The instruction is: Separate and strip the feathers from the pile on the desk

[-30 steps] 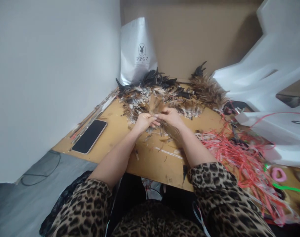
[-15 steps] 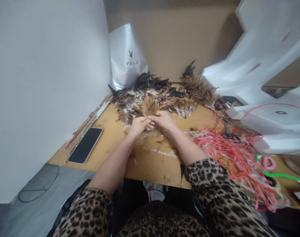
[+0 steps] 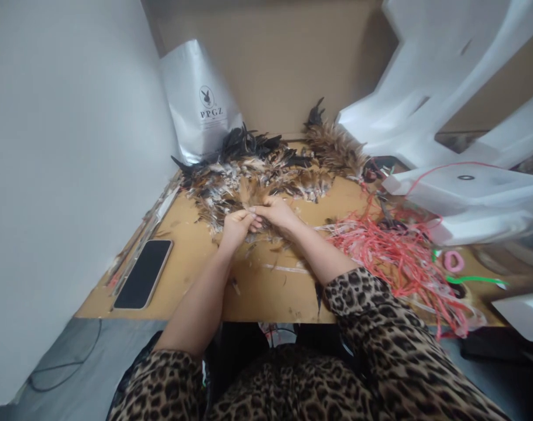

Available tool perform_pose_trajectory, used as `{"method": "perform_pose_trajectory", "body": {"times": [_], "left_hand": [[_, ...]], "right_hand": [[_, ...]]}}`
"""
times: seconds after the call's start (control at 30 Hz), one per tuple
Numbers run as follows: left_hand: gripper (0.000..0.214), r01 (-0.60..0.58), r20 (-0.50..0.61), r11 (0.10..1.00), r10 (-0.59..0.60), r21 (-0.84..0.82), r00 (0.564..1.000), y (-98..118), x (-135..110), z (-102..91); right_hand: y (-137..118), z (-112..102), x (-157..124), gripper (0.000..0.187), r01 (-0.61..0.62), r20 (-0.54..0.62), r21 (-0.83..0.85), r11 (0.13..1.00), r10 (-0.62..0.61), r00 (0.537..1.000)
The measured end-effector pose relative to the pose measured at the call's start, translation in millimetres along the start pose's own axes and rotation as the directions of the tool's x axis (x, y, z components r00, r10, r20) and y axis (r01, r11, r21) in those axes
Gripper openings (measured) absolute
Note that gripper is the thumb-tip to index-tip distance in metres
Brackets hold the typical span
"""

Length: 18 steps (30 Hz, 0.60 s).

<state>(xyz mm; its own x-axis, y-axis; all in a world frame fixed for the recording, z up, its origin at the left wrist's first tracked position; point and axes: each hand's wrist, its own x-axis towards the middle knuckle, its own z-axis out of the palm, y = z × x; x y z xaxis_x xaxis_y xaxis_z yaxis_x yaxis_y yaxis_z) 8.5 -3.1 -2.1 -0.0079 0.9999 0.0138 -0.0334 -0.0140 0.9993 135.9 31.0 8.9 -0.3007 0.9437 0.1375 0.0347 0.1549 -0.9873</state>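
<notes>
Both hands meet at the front of a loose pile of brown, black and white feathers (image 3: 222, 181) on the table. My left hand (image 3: 239, 227) is closed, its thumb and fingers pinching the base of some brown feathers (image 3: 250, 192) that fan upward. Touching it at the fingertips, my right hand (image 3: 277, 213) is also closed on the same feathers, palm turned down. The quill ends are hidden inside the fingers. A few stray feathers lie on the wood just under the hands.
A phone (image 3: 144, 273) lies left on the table (image 3: 266, 298). Behind stands a silver bag (image 3: 200, 105); a brown feather bundle (image 3: 334, 146) lies back right. Right are tangled pink strings (image 3: 393, 251), scissors (image 3: 387, 213), a pink ring (image 3: 453, 261) and white foam pieces (image 3: 463, 187).
The camera view has turned a little to the right, so the whole scene sits further left. Both hands stay together on the feathers, with only slight finger movement.
</notes>
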Motion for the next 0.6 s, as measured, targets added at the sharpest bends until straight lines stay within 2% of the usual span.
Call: {"method": "perform_pose_trajectory", "body": {"times": [0.1, 0.2, 0.33, 0.47, 0.6], "left_hand": [[0.022, 0.003, -0.027, 1.000, -0.004, -0.030, 1.000, -2.2, 1.7, -1.6], [0.026, 0.003, -0.070, 0.995, -0.011, -0.102, 0.997, -6.4, 5.1, -4.8], [0.028, 0.017, -0.061, 0.985, -0.028, -0.171, 0.998, -9.3, 7.5, -7.7], [0.029, 0.001, -0.039, 0.977, -0.009, -0.213, 0.999, -8.5, 6.2, -7.1], [0.029, 0.004, -0.024, 0.974, -0.010, -0.228, 1.000, -7.3, 4.1, -5.4]], "right_hand": [[-12.3, -15.2, 2.9, 0.031, 0.027, 0.010, -0.017, 0.999, -0.027, 1.000], [-29.5, -39.9, 6.6, 0.031, 0.026, -0.060, -0.060, 0.998, -0.029, 0.998], [-44.0, -74.3, 0.2, 0.023, -0.023, -0.019, -0.299, 0.954, 0.018, 1.000], [-35.2, -99.6, -25.2, 0.012, -0.084, -0.004, -0.581, 0.810, 0.101, 0.995], [-15.0, -110.9, -50.1, 0.011, -0.135, -0.036, -0.779, 0.612, 0.172, 0.984]]}}
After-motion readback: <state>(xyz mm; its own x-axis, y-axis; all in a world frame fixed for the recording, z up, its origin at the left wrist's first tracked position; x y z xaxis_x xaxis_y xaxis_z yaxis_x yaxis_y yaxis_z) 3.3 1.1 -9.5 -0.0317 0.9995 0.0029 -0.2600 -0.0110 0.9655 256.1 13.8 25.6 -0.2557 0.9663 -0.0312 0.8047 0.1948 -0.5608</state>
